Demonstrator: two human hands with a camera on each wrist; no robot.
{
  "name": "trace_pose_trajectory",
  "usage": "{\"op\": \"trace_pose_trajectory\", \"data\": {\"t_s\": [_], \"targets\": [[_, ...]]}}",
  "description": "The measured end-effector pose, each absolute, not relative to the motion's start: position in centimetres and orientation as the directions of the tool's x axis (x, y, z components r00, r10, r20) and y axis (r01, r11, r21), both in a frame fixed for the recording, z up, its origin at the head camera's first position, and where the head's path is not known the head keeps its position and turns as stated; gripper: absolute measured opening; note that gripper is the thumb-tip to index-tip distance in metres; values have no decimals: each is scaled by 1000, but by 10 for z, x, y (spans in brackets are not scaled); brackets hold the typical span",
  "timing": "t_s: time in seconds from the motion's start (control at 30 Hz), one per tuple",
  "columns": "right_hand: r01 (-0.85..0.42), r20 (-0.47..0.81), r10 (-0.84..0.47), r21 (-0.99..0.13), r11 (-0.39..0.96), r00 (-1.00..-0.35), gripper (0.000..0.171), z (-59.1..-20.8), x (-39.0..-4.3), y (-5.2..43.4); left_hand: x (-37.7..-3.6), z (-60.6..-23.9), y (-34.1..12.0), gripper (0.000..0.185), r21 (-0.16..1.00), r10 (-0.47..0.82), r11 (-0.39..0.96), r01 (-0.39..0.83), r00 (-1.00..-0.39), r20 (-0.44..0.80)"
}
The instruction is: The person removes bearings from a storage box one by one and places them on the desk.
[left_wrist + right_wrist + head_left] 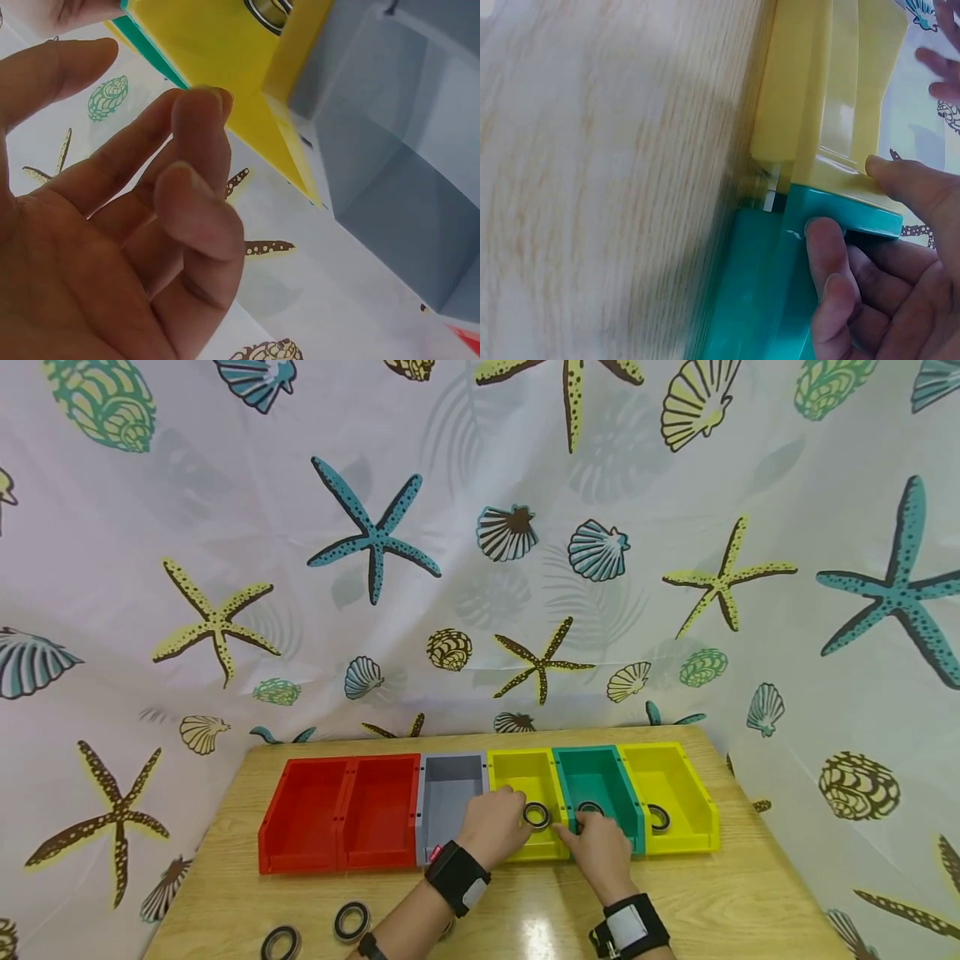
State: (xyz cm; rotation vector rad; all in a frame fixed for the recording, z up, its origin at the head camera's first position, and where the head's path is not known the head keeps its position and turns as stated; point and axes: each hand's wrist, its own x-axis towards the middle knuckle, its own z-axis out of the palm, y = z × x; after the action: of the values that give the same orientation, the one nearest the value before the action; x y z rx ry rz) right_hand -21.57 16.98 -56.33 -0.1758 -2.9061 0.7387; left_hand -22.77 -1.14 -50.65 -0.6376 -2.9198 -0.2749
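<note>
My left hand hovers over the left yellow bin, beside the grey bin. Its fingers bend loosely with nothing between them, as the left wrist view shows. A black-and-silver ball bearing lies in that yellow bin, between my hands. My right hand straddles the walls where the yellow bin meets the green bin. Its thumb touches the yellow side and its curled fingers grip the green side. Another bearing in the green bin is partly hidden by this hand.
The right yellow bin holds a bearing. Two red bins stand at the row's left end. Bearings lie on the wooden table at front left, one partly behind my left forearm. A patterned cloth hangs behind.
</note>
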Motion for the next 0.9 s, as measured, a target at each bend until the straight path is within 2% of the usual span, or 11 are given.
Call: {"op": "trace_pose_trajectory", "data": {"t_s": [0.4, 0.63, 0.9], "targets": [[75, 97, 138, -478, 875, -986, 53, -562, -215, 170, -203, -511, -55, 20, 237, 337, 895, 377, -922, 193], [84, 84, 141, -478, 875, -986, 54, -557, -215, 169, -186, -512, -77, 27, 213, 320, 907, 364, -922, 216], [95, 71, 145, -477, 874, -987, 55, -560, -214, 168, -168, -519, -97, 29, 240, 270, 921, 306, -948, 171]]}}
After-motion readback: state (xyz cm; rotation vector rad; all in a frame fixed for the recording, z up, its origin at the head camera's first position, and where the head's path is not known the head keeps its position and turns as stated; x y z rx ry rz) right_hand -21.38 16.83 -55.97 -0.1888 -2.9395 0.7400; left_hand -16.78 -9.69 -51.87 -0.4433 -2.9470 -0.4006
